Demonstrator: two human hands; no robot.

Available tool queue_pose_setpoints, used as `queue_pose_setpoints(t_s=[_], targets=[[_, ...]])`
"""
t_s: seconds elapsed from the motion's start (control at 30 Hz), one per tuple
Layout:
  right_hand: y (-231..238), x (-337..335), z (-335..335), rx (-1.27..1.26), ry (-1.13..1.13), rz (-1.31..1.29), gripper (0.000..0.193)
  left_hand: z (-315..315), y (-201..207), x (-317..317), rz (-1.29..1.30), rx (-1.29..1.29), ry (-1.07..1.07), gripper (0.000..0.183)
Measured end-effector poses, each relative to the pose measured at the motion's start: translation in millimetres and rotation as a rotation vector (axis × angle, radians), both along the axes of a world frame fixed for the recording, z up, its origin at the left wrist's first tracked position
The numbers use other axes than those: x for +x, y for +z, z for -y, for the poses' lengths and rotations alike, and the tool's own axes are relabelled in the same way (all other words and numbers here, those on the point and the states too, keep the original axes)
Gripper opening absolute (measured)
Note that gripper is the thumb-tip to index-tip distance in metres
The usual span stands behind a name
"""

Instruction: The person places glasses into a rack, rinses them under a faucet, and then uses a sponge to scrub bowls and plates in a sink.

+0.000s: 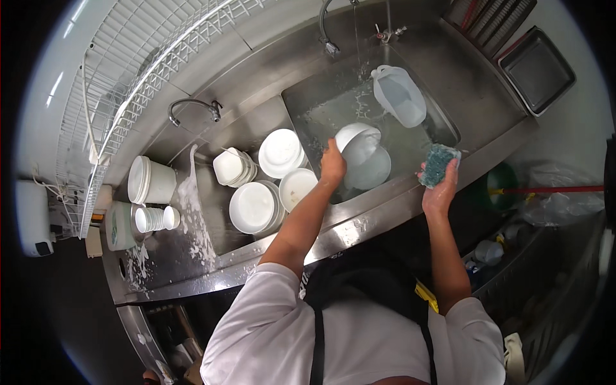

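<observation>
My left hand [332,164] is closed on the near left rim of a white bowl [351,133], tilted over the water of the sink basin [287,102]. Just below that bowl a pale round bowl [372,170] lies partly in the water. My right hand [439,196] is raised over the basin's front right edge, palm up, with its fingers curled round a green scouring sponge [437,165]. A translucent white jug [401,96] floats or rests in the basin's far right part; which, I cannot tell. Water runs thinly from above at the back.
Left of the basin stand stacked white bowls [251,208], plates [280,153] and square dishes [230,167]. Farther left are a white bucket [154,181], small stacked cups [153,219] and foam [192,208]. Faucets [329,46] rise behind; a metal tray [538,70] leans at the right.
</observation>
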State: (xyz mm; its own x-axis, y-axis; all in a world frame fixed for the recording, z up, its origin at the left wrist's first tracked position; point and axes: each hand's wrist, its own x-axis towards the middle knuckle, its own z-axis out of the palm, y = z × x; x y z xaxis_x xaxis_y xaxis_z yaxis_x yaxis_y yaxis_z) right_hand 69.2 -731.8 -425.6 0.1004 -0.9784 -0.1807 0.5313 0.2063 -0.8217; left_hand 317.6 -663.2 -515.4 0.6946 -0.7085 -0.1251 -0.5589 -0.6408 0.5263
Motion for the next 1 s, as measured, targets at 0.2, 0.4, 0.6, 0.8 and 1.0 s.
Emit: queue_pose_setpoints(t_s=[0.2, 0.4, 0.6, 0.8, 1.0], targets=[[-20, -9, 11, 0.086, 0.030, 0.007, 0.044, 0, -51, -6, -0.132, 0.189, 0.104, 0.038], [-24, -4, 21, 0.099, 0.123, -0.017, 0.047, -47, 10, 36, -0.319, -0.425, 0.205, 0.032], [-19, 19, 5, 0.103, 0.163, -0.085, 0.049, -147, -54, 154, -0.131, 0.133, 0.122, 0.058], [-13, 4, -30, 0.108, 0.160, -0.228, 0.049, -158, -122, 174, -0.107, 0.468, -0.142, 0.046], [-16, -27, -51, 0.120, 0.095, -0.257, 0.048, -162, -112, 168, 0.084, 0.289, -0.316, 0.019]])
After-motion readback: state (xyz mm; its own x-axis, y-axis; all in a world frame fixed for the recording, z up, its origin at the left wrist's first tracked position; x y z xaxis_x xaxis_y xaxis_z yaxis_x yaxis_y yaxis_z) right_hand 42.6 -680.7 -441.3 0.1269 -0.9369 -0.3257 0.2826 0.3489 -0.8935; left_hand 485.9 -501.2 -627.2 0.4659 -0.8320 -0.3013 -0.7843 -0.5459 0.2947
